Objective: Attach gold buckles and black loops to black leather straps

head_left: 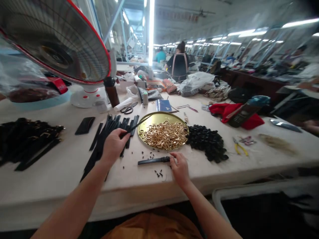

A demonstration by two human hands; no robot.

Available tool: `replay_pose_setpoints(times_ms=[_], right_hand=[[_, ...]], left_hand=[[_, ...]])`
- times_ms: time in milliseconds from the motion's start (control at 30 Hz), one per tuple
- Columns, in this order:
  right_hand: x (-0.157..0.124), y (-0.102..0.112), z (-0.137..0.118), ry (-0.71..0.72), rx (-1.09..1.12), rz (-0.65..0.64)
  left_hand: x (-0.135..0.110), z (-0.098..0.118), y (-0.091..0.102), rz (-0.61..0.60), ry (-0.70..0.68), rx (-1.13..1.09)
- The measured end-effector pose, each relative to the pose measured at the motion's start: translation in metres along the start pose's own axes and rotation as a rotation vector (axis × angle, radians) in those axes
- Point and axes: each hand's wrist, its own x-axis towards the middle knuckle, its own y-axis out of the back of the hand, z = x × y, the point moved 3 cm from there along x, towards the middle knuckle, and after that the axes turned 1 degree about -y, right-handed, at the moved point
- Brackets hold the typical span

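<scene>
My left hand [115,145] is closed on a long, thin black strap [139,123], whose far end slants over the rim of a round gold tray [142,120]. Small gold metal pieces [165,135] are heaped in that tray. Below it, my right hand [180,167] pinches the thicker, ribbed end of a slim black piece [152,161] that lies on the tabletop; the exact kind I cannot make out. Flat black strips [109,131] spread out beside and under my left hand. Tiny black bits [159,173] are scattered around the slim piece.
A pile of small black parts [208,142] touches the tray's right side. Yellow-handled pliers [240,147] lie farther right, near a dark bottle [245,113] on red cloth. Black scissors [129,108], a blue booklet [163,105] and a large fan [57,56] stand or lie beyond.
</scene>
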Motion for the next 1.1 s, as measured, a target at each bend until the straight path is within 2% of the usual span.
replay_pose_setpoints(times_ms=[67, 167, 267, 367, 467, 600, 667, 767, 833, 900, 967, 1033, 1100], right_hand=[[0.004, 0.006, 0.006, 0.015, -0.020, 0.032], [0.014, 0.027, 0.027, 0.002, -0.094, 0.084], [0.029, 0.057, 0.057, -0.042, -0.185, 0.140], [0.049, 0.080, 0.079, -0.087, -0.304, 0.162], [0.072, 0.085, 0.088, -0.106, -0.438, 0.114], [0.102, 0.070, 0.090, -0.148, -0.603, 0.005], [0.113, 0.063, 0.091, -0.178, -0.661, -0.052], [0.123, 0.062, 0.095, -0.200, -0.713, -0.124], [0.125, 0.069, 0.095, -0.169, -0.734, -0.122], [0.120, 0.078, 0.088, -0.110, -0.646, -0.079], [0.107, 0.081, 0.076, -0.123, -0.428, -0.062], [0.086, 0.074, 0.062, -0.258, -0.106, -0.127], [0.061, 0.058, 0.047, -0.448, 0.277, -0.238]], left_hand=[[-0.009, 0.009, 0.023, -0.042, 0.053, -0.129], [-0.021, 0.019, 0.049, -0.175, 0.140, -0.277], [-0.030, 0.023, 0.055, -0.319, 0.208, -0.548], [-0.037, 0.026, 0.040, -0.357, 0.283, -0.871], [-0.046, 0.037, 0.011, -0.406, 0.387, -1.077], [-0.066, 0.064, -0.032, -0.608, 0.581, -1.191], [-0.077, 0.075, -0.050, -0.743, 0.736, -1.294], [-0.087, 0.086, -0.066, -0.924, 0.951, -1.507], [-0.089, 0.088, -0.070, -0.971, 1.034, -1.633], [-0.090, 0.088, -0.073, -0.982, 1.079, -1.707], [-0.091, 0.087, -0.075, -0.994, 1.098, -1.731], [-0.092, 0.088, -0.076, -0.999, 1.101, -1.728], [-0.093, 0.088, -0.077, -1.004, 1.089, -1.716]])
